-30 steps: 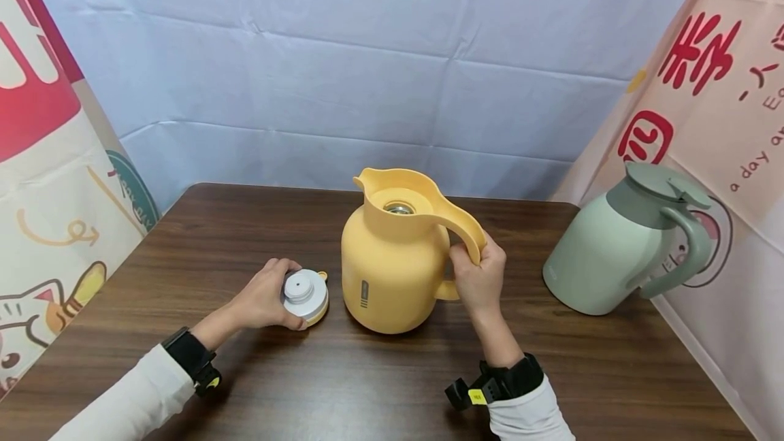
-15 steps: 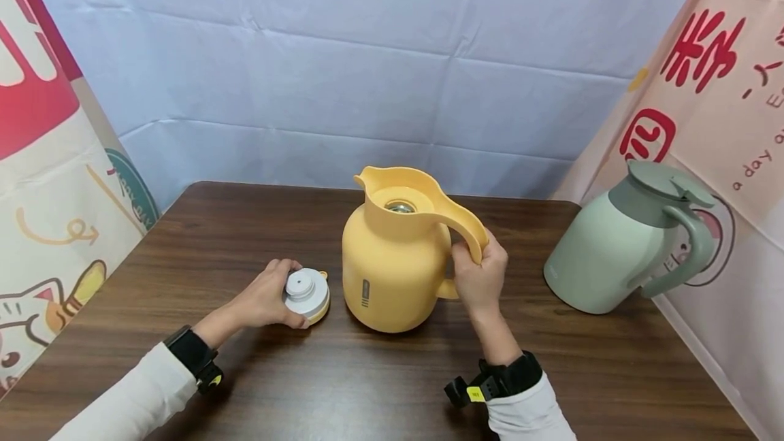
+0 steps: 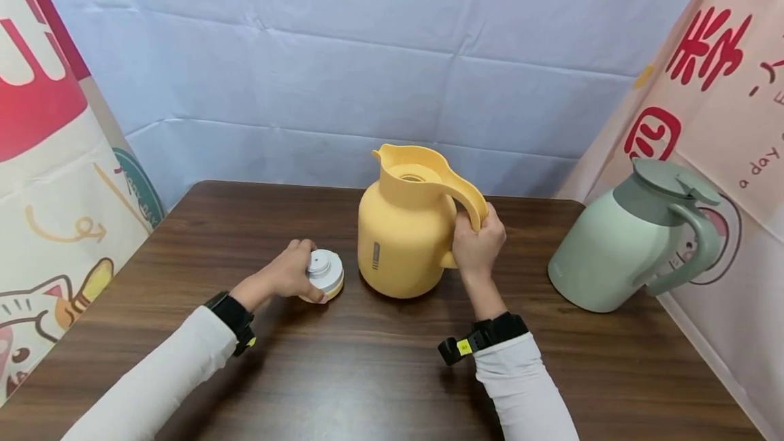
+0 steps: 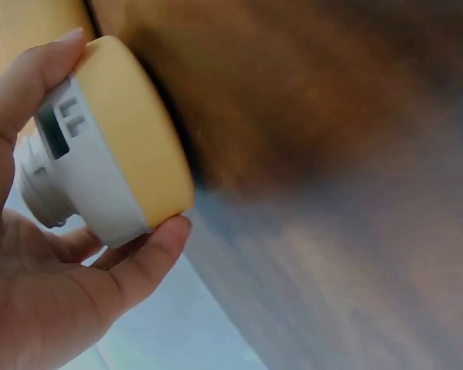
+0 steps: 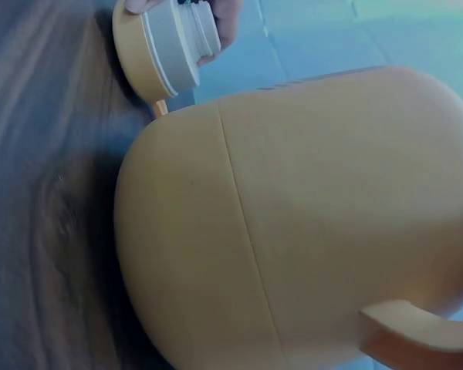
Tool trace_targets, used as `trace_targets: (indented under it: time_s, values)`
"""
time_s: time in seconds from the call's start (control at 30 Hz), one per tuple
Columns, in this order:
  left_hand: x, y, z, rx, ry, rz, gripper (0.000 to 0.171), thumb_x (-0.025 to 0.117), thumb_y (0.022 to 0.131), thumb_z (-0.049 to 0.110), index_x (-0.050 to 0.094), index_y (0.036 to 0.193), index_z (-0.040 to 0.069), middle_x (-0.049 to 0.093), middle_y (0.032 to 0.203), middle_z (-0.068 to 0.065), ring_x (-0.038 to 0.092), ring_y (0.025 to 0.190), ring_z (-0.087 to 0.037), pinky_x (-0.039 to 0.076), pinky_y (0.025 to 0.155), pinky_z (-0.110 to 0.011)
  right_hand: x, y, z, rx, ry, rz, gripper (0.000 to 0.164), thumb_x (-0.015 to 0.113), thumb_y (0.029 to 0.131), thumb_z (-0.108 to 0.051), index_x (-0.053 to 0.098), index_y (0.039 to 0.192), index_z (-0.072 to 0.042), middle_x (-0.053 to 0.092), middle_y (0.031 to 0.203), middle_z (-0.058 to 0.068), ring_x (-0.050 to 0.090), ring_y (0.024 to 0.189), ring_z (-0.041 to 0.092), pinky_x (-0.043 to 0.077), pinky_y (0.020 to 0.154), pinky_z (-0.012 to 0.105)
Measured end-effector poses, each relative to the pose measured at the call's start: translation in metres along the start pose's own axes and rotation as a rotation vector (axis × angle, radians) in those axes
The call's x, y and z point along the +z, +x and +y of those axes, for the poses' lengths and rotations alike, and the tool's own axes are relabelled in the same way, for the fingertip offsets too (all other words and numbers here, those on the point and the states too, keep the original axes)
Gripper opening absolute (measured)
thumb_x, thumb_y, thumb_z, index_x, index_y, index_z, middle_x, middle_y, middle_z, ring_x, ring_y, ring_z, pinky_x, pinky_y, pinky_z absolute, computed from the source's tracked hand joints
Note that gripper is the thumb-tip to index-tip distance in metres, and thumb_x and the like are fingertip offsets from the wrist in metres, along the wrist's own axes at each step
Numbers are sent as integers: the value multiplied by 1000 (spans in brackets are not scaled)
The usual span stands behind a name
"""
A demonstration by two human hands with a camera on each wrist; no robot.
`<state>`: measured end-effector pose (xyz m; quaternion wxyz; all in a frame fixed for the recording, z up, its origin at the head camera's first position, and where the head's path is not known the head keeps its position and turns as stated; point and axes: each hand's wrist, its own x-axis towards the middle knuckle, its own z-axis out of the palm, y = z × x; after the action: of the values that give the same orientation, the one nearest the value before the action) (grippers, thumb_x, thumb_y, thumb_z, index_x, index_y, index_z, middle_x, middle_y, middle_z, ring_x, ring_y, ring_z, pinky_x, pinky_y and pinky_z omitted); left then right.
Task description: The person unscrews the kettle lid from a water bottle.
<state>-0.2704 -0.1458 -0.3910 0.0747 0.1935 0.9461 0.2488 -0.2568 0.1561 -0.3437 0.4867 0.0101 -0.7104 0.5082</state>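
Observation:
My left hand point(image 3: 286, 273) pinches a jug lid point(image 3: 327, 273) between thumb and fingers. The lid lies upside down, its yellow cap point(image 4: 139, 139) beneath and its white threaded plug facing up, low over the tabletop. To its right, a yellow thermos jug point(image 3: 404, 240) stands upright with its mouth uncovered and its spout pointing left. My right hand point(image 3: 479, 245) grips the jug's handle point(image 3: 461, 190), fingers wrapped round the upper part. In the right wrist view the jug's body point(image 5: 293, 208) fills most of the picture, with the lid just beyond it.
A pale green thermos jug point(image 3: 618, 250), its lid on, stands at the right side of the brown wooden table point(image 3: 367, 386). Behind the table hangs a pale blue cloth point(image 3: 343, 60). Printed cloths hang on both sides.
The yellow jug has moved away from me and slightly right with my right hand. My left hand has carried the lid the same way. The green jug stays put.

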Motion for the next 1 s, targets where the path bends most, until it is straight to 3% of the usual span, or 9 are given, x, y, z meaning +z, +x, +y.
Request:
trace_targets:
  time_s: [0.4,0.7,1.0]
  values:
    - [-5,48,5,-116,57,-8,84,85,62,33,39,121,-6,41,108,-19,48,93,-30,44,78,-40,24,22,19,53,-57,38,22,53,75,-1,38,62,-10,27,49,0,20,40,9,21,41,23]
    - [-2,75,4,-143,19,83,86,84,61,36,40,124,-5,44,110,-18,48,97,-31,43,82,-43,41,35,26,115,-88,74,14,54,75,-4,44,66,-6,34,55,4,34,49,21,28,49,27]
    - [6,97,5,-230,-17,166,88,82,65,41,38,129,-1,43,114,-17,49,98,-31,43,82,-44,54,41,30,175,-95,73,6,55,78,-6,52,75,-2,45,61,6,45,57,24,34,53,28]
